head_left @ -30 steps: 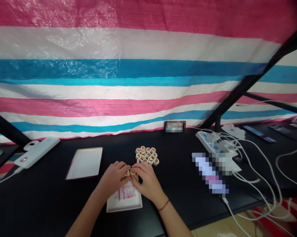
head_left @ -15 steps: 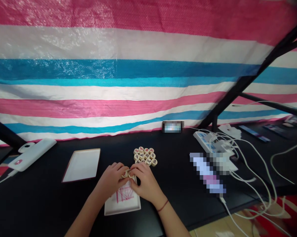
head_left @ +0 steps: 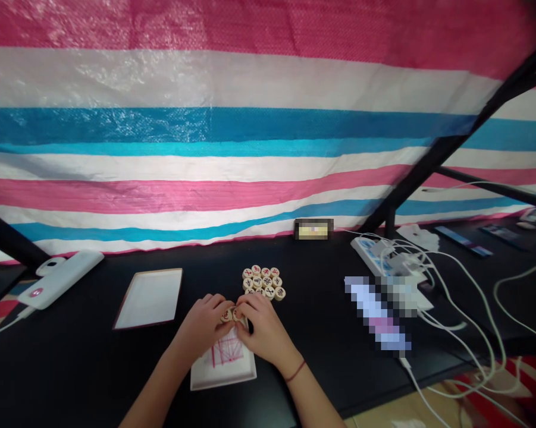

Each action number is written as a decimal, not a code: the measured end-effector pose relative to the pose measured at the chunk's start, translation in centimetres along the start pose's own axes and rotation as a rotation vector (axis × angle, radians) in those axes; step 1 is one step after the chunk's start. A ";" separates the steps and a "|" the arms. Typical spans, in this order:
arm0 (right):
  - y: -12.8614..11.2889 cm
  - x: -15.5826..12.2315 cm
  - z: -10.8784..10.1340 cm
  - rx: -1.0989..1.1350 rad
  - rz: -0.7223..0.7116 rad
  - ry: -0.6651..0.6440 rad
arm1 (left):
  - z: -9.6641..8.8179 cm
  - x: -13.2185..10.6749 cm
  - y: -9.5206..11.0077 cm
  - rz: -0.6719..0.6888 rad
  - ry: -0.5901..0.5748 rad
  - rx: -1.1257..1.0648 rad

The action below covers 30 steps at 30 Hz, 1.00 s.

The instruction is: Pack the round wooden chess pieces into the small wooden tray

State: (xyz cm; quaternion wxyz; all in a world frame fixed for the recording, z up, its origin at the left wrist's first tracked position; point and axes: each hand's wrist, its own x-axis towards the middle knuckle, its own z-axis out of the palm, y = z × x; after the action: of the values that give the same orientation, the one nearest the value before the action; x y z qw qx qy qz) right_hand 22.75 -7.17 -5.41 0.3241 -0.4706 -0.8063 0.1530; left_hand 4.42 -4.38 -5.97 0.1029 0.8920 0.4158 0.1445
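Observation:
My left hand [head_left: 204,326] and my right hand [head_left: 263,324] meet over the far edge of a small white tray [head_left: 205,375] printed with red grid lines. Each hand pinches a round wooden chess piece; the left one's piece [head_left: 226,315] and the right one's piece [head_left: 238,315] touch side by side between the fingertips. Just beyond the hands lies a cluster of several more round chess pieces [head_left: 262,282] with red and dark characters, flat on the black table [head_left: 71,356].
An empty white tray [head_left: 149,297] lies to the left, a white power bank [head_left: 60,278] farther left. On the right sit a power strip [head_left: 375,252] with plugs, tangled white cables [head_left: 464,309] and a blurred device. A striped tarp hangs behind.
The hands and the two pinched pieces stay in nearly the same place; only the camera view has shifted slightly.

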 end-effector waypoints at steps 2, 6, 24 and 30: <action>0.0 0.0 -0.1 0.017 0.000 -0.001 | -0.1 0.0 0.0 -0.001 -0.012 -0.001; 0.0 -0.2 -0.3 0.072 -0.011 0.021 | -0.3 0.0 0.1 -0.009 -0.039 0.007; 0.5 -1.0 0.2 0.127 0.227 -0.052 | -0.3 -0.1 -0.3 -0.035 0.006 0.029; 0.6 -1.0 0.2 0.171 0.254 -0.047 | -1.1 -1.1 -2.0 -0.076 0.025 -0.013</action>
State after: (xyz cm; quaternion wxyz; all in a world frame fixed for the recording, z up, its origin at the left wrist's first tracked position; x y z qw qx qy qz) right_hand 23.32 -7.72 -6.27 0.3220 -0.5358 -0.7316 0.2721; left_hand 1.91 -3.84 -5.71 0.1088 0.8729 0.4499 0.1544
